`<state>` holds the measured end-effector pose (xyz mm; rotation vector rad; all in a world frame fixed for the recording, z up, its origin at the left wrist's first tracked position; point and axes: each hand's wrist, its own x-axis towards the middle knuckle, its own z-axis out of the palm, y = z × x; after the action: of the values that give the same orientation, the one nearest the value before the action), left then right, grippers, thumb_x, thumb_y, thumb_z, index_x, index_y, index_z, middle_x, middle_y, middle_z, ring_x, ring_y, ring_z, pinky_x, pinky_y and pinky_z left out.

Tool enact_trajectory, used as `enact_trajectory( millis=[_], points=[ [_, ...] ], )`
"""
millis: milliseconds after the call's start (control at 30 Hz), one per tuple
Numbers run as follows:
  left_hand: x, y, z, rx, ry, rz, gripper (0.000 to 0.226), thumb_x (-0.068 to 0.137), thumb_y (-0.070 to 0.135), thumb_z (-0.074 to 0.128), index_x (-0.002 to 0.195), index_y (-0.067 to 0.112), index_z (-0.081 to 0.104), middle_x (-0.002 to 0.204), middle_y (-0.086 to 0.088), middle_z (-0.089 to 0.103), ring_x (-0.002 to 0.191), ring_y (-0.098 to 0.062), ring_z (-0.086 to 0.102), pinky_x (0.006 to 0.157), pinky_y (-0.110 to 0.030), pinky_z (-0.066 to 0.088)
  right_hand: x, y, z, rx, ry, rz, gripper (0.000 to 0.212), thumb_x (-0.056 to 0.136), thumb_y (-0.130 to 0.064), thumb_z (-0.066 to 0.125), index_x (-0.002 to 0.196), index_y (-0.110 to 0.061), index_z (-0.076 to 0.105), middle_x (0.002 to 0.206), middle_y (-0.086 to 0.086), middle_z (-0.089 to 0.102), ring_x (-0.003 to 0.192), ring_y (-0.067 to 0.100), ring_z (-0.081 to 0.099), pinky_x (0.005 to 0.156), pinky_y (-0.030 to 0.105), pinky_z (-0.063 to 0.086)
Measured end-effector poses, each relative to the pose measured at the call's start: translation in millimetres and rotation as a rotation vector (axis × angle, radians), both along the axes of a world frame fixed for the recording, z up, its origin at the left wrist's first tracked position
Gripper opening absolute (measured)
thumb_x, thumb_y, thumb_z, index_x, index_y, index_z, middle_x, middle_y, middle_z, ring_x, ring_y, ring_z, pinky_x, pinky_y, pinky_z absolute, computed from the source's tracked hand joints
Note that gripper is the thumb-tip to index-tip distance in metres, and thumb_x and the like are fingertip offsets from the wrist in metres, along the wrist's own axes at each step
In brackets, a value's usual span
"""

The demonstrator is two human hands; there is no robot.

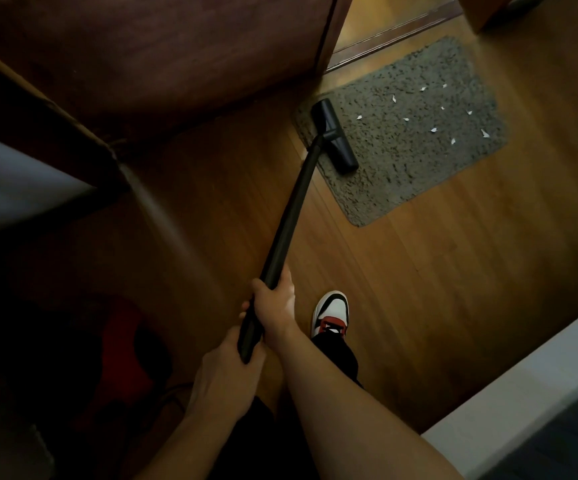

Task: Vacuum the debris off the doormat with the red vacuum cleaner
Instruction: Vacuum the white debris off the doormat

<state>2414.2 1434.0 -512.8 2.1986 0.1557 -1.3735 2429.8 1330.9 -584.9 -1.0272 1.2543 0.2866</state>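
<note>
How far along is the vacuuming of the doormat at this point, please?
Barely begun. Done: the black floor nozzle rests on the left end of the doormat. In hand: the right hand and, lower down, the left hand grip the wand. Left: about ten white scraps lie scattered across the mat's right part, beyond the nozzle, all yet to be picked up.

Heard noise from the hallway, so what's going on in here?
A person grips the black vacuum wand with both hands, the right hand above the left hand. Its nozzle rests on the left end of the grey doormat. White scraps lie scattered over the right half, not yet picked up.
</note>
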Motion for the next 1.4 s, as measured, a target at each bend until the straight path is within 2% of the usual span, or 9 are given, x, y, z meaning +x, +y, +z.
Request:
enact_trajectory(
  millis=[133,333,467,600,700,833,1167,1333,1400],
  points=[
    [2,-27,-7,0.02,-0.054,-0.036,0.049,0.097,0.052,0.047,0.143,0.035,0.042,0.094,0.012,0.064,0.086,-0.01,0.063,0.084,-0.033,0.052,3,-29,-6,-0.005,-0.002,-0.007,0.064,0.099,-0.008,0.056,0.151,-0.035,0.031,0.09,0.012,0.061,0.051,0.014,0.061,0.05,0.032,0.056],
    [11,-76,-12,0.011,-0.071,-0.033,0.048,0.098,0.049,0.049,0.144,0.038,0.039,0.088,0.012,0.063,0.074,-0.004,0.059,0.058,-0.019,0.041,12,-77,-14,-0.021,-0.021,-0.006,0.06,0.097,-0.008,0.057,0.146,-0.034,0.034,0.089,0.016,0.06,0.052,0.016,0.062,0.05,0.032,0.055],
    [19,-107,-14,-0.014,-0.075,-0.016,0.047,0.098,0.047,0.05,0.143,0.038,0.041,0.084,0.013,0.061,0.07,-0.001,0.057,0.057,-0.015,0.04,20,-109,-19,-0.015,-0.015,0.004,0.059,0.096,-0.009,0.057,0.147,-0.029,0.035,0.089,0.015,0.059,0.049,0.015,0.061,0.049,0.031,0.055],
    [25,-135,-20,-0.015,-0.078,-0.01,0.04,0.097,0.047,0.052,0.135,0.037,0.047,0.085,0.008,0.065,0.073,-0.007,0.063,0.063,-0.025,0.051,28,-139,-19,-0.023,-0.016,0.013,0.061,0.097,-0.009,0.057,0.149,-0.031,0.033,0.09,0.012,0.059,0.047,0.013,0.061,0.048,0.03,0.055],
    [31,-154,-24,0.015,-0.089,-0.033,0.043,0.096,0.051,0.05,0.137,0.038,0.045,0.089,0.009,0.065,0.078,-0.013,0.064,0.071,-0.031,0.053,34,-159,-20,-0.032,-0.016,0.006,0.061,0.098,-0.009,0.056,0.15,-0.031,0.032,0.086,0.01,0.058,0.046,0.012,0.06,0.047,0.029,0.055],
    [36,-167,-27,0.02,-0.096,-0.045,0.043,0.095,0.053,0.051,0.134,0.037,0.049,0.087,0.008,0.066,0.075,-0.014,0.065,0.066,-0.031,0.053,41,-173,-20,-0.037,-0.002,0.005,0.066,0.098,-0.009,0.057,0.152,-0.032,0.028,0.091,0.012,0.059,0.046,0.012,0.06,0.048,0.03,0.055],
    [30,-120,-10,0.025,-0.073,-0.025,0.037,0.098,0.046,0.05,0.132,0.032,0.051,0.086,0.012,0.063,0.075,-0.003,0.059,0.062,-0.02,0.043,32,-123,-7,0.006,-0.004,0.019,0.063,0.098,-0.009,0.056,0.151,-0.032,0.029,0.092,0.013,0.059,0.048,0.012,0.061,0.049,0.03,0.056],
    [22,-73,-4,0.076,-0.031,-0.018,0.045,0.098,0.051,0.046,0.141,0.037,0.044,0.097,0.01,0.062,0.092,-0.014,0.062,0.083,-0.033,0.05,24,-74,0,-0.006,0.0,0.056,0.064,0.099,-0.009,0.055,0.151,-0.036,0.028,0.097,0.013,0.06,0.052,0.014,0.063,0.049,0.03,0.057],
    [19,-53,-3,0.065,-0.013,0.0,0.047,0.099,0.05,0.045,0.142,0.034,0.044,0.099,0.01,0.062,0.09,-0.012,0.062,0.08,-0.031,0.049,21,-55,3,-0.007,0.001,0.058,0.062,0.099,-0.008,0.055,0.149,-0.036,0.031,0.096,0.013,0.06,0.053,0.015,0.063,0.049,0.031,0.058]
  ],
)
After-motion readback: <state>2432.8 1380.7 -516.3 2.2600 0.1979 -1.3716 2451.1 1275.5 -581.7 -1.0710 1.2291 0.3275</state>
